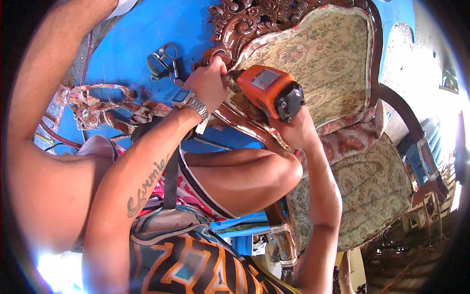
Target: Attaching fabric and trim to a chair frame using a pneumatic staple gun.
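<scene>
My left hand (205,85), a wristwatch below it, is closed at the edge of the carved wooden chair frame (232,27), where pale trim borders the floral back panel (323,54). My right hand (296,127) is wrapped round an orange and black staple gun (259,83), its nose angled toward the frame just right of my left fingers. The gun hides part of that edge. Metal scissors (169,59) lie on the blue surface (122,39) to the left of my left hand.
Loose printed fabric strips (103,105) and hoses (63,137) lie at left. The chair's seat (350,188) and curved armrest (406,112) extend to the right. My bent legs (254,181) frame my forearms. Wooden pieces (428,210) stand at the far right.
</scene>
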